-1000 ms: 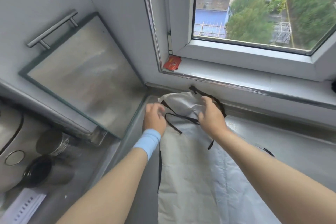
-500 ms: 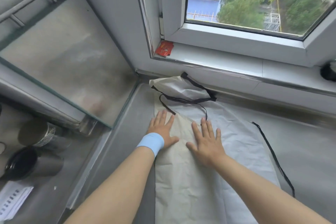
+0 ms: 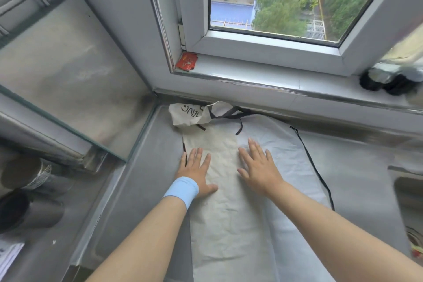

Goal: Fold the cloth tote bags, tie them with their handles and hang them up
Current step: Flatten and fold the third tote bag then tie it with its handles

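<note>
A cream cloth tote bag (image 3: 225,201) lies folded into a long strip on the grey counter, over a wider white bag (image 3: 288,167) with a black edge strap (image 3: 314,167). Its far end (image 3: 187,113) is crumpled, shows black lettering, and has dark handles (image 3: 229,115) lying across it near the wall. My left hand (image 3: 195,173), with a blue wristband, rests flat on the strip's left edge. My right hand (image 3: 259,168) lies flat on the strip's right edge, fingers spread. Neither hand holds anything.
A glass panel (image 3: 68,80) leans at the left beside a stove area with dark metal cups (image 3: 25,208). The window sill (image 3: 274,75) carries a red packet (image 3: 187,63) and a dark object (image 3: 386,79). A sink edge (image 3: 409,190) shows at right.
My hands let go of the handles at the bag's far end and came back toward me. They now press flat on the folded strip. The far end now shows its lettering.
</note>
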The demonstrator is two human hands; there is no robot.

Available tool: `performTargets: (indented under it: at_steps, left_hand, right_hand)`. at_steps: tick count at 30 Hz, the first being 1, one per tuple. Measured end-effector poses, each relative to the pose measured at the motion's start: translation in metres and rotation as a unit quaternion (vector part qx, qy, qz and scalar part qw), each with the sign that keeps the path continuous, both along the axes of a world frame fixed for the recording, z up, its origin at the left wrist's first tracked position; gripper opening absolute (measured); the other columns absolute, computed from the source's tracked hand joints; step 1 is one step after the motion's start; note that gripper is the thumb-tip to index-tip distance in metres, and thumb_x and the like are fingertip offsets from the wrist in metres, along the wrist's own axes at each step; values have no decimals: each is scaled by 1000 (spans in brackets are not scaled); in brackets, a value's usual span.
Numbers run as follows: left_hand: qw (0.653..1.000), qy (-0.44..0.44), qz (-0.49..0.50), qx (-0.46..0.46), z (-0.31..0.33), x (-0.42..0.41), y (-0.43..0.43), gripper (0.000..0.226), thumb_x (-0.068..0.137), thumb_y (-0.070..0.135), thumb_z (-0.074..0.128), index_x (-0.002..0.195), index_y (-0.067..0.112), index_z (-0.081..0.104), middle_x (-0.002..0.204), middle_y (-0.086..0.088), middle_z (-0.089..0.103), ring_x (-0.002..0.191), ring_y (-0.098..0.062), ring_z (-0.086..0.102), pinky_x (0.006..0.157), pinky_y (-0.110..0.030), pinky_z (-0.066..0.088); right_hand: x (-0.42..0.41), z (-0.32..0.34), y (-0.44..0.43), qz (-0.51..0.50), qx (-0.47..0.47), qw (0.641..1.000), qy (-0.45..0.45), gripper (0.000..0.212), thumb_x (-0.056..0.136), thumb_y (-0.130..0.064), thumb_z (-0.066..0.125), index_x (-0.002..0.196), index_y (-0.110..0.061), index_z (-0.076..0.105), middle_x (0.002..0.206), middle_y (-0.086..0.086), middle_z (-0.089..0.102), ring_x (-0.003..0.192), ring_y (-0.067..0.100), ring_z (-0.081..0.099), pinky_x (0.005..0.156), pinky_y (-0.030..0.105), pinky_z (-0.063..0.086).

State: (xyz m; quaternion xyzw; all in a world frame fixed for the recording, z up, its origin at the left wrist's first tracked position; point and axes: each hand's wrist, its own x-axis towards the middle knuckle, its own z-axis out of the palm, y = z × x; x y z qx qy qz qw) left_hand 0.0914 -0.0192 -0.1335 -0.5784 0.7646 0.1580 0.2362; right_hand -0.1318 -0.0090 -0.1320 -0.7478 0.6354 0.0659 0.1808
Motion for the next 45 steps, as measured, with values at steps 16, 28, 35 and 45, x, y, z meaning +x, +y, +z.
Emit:
performTargets:
  at_steps: [16, 28, 35, 45]
  left_hand:
    - [992, 126, -9, 25, 28, -145, 163, 57, 80, 44, 60, 133, 32, 41, 130, -4, 37, 125, -27, 33, 94, -39, 45]
    - [990, 138, -21, 22, 33, -139, 201, 77, 79, 50, 60, 148, 36, 27, 154, 1, 23, 139, -27, 23, 111, -38, 32]
    - [992, 121, -37, 2, 22, -167, 225, 89, 67, 68, 62, 143, 35, 29, 144, -3, 30, 132, -29, 25, 107, -42, 35]
    - [735, 490, 388, 264, 67, -146, 202, 45, 96, 53, 46, 133, 30, 51, 123, 4, 63, 106, -15, 54, 88, -31, 42]
  right_hand:
    - [-115, 16, 192, -298, 63, 951, -51, 73, 73, -47, 66, 137, -29, 36, 140, 2, 26, 135, 25, 22, 99, 45, 38]
    - [-124, 27, 222, -415, 104, 904, -22, 81, 60, -51, 76, 128, -23, 42, 129, 5, 38, 123, 28, 35, 92, 41, 40]
    - [-120, 24, 226, -474, 101, 862, -150, 67, 67, -38, 74, 120, -14, 41, 118, 5, 57, 111, 29, 61, 90, 35, 50]
    - [-88, 87, 205, -311, 51, 788, -528, 31, 68, 1, 70, 96, -12, 68, 87, 1, 67, 80, 18, 63, 65, 24, 50]
